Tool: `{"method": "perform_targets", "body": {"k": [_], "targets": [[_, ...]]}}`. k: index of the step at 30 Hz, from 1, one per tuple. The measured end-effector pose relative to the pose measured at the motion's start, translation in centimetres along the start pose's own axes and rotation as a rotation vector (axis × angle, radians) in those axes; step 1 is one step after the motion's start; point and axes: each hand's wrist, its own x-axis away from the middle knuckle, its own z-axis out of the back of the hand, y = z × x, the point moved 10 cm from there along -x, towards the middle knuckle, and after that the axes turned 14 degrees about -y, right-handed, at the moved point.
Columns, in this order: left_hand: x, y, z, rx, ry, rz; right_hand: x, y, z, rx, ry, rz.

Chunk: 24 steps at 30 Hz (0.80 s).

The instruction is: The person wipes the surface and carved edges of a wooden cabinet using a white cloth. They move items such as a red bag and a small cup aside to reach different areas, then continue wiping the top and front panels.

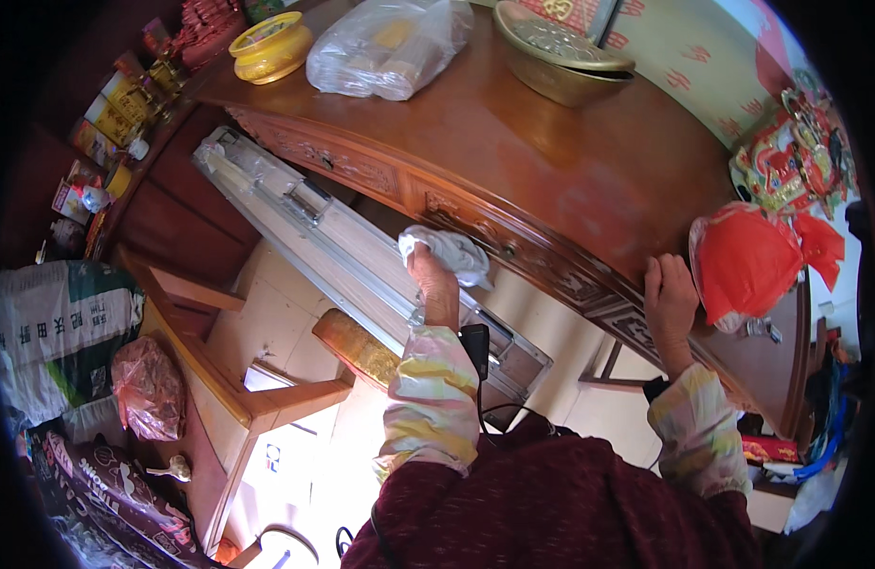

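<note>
My left hand (437,286) is shut on a crumpled white cloth (455,256). It is held at the front of a carved, reddish-brown wooden table (587,156), beside the drawer fronts. Below the cloth, a long aluminium-framed case (366,263) with handles lies slantwise in front of the table. My right hand (672,302) rests on the table's front edge with its fingers bent, and whether it grips the edge is hidden. Just right of that hand sits a red plastic bag (747,259), tied at the top.
On the tabletop stand a yellow pot (272,48), a clear plastic bag (391,53) with contents, and a gold ingot-shaped bowl (565,71). A wooden stool-like frame (295,402) and filled sacks (64,327) are at left. A black cable (482,405) hangs near my left forearm.
</note>
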Motion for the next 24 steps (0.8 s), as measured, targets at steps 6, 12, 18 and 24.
{"method": "perform_targets", "body": {"k": [6, 12, 18, 24], "targets": [[0.6, 8.5, -14.0, -0.808, -0.236, -0.718, -0.3, -0.5, 0.1, -0.05, 0.005, 0.027], [-0.1, 6.8, -9.7, -0.8, 0.037, -0.752, -0.2, -0.2, -0.4, -0.052, -0.014, 0.04], [-2.4, 4.1, -5.1, -1.352, 0.168, -0.586, -0.3, -0.1, -0.5, -0.048, -0.034, 0.01], [-0.7, 1.0, -4.4, -0.832, 0.018, -0.234, -0.3, -0.2, -0.1, -0.034, 0.013, 0.038]]}}
